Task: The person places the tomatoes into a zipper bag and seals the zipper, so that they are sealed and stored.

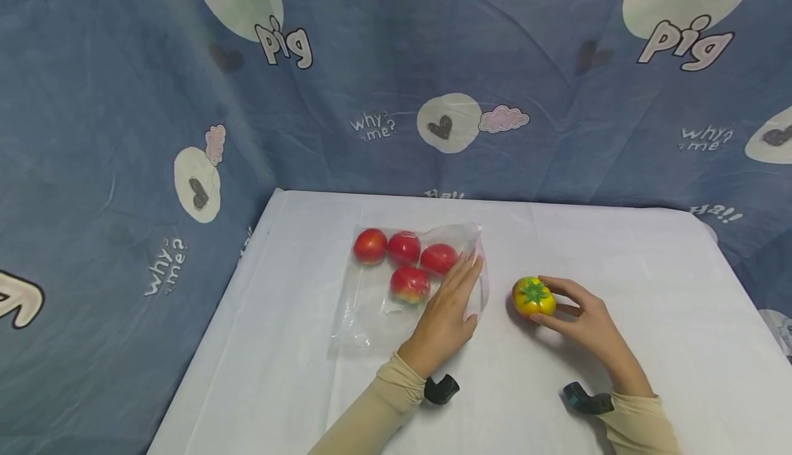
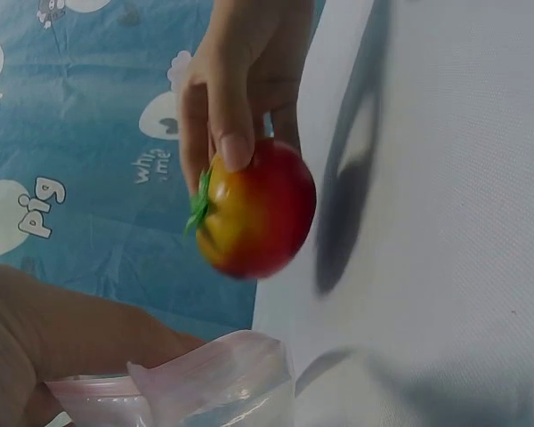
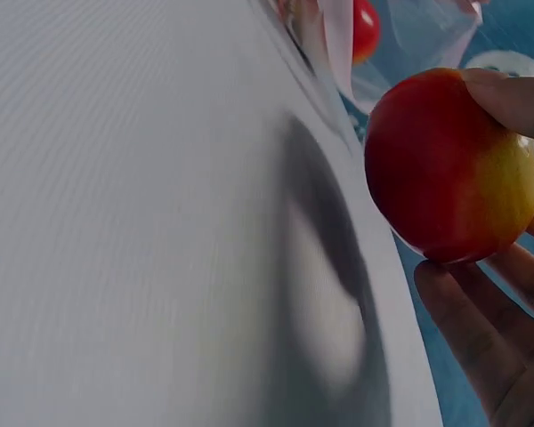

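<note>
In the head view, a tomato (image 1: 533,297) is held right of centre, its green leaf top turned up. It is gripped between the thumb and fingers of the right hand (image 1: 584,314), which is reached in from the lower right. In the left wrist view the tomato is seen near the centre, raised off the table (image 1: 260,386), with its shadow cast apart from it; yellow is shown near the leaves and red on the rest.

Near the centre of the head view, a clear bag (image 1: 365,321) is laid flat on the table. Its pink-edged side is turned to the right, towards the tomato, from which it is well apart. Four red fruits (image 1: 410,284) are contained in its upper part: three in a row, one below them.

The left hand (image 1: 444,317) is laid over the bag's right side with fingers extended and nothing gripped; the rightmost fruit is partly covered by its fingertips.

On both wrists, at the bottom of the frame, black devices (image 1: 441,390) are worn beside beige sleeves (image 1: 371,417). The upper part is filled by a blue printed curtain (image 1: 346,166).
</note>
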Demonstrator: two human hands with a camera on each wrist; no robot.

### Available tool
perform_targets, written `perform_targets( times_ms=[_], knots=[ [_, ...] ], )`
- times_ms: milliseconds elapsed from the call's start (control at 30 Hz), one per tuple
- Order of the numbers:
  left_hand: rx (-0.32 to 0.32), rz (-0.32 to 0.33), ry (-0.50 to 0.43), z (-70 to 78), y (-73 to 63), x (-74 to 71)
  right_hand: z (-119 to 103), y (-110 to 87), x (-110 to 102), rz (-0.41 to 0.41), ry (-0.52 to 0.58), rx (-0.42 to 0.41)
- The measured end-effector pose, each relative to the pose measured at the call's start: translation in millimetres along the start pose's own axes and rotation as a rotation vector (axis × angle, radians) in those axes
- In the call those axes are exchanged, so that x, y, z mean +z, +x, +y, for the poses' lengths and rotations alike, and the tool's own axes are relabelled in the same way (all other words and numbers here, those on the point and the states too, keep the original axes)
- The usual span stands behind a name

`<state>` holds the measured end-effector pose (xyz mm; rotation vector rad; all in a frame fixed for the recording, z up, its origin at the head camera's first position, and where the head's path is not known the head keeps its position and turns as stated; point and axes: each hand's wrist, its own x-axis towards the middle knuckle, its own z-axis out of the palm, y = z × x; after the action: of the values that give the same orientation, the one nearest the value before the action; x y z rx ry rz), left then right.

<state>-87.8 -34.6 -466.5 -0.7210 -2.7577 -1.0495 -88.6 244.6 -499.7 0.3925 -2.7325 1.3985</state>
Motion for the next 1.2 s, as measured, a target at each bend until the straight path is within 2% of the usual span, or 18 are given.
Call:
perform_targets(
  times_ms=[467, 667, 833, 1200],
  knots=[
    [-0.03, -0.043, 0.011, 1.3, 0.9, -2.5, -17.3, 35.0, 20.2, -0.065, 0.096, -0.055],
    [-0.015, -0.035, 0.004, 1.1, 0.1, -2.4, -25.2, 51.1, 29.1, -0.124, 0.158, -0.05],
    [-0.002, -0.02, -0.012, 0.8, -0.1, -2.0, -30.3, 61.1, 38.1, -0.186, 0.224, -0.079],
    [0.027, -0.003, 0.035, 1.0, -0.2, -0.9, -37.8, 71.3, 54.4, -0.281, 0.229, -0.107]
  ],
)
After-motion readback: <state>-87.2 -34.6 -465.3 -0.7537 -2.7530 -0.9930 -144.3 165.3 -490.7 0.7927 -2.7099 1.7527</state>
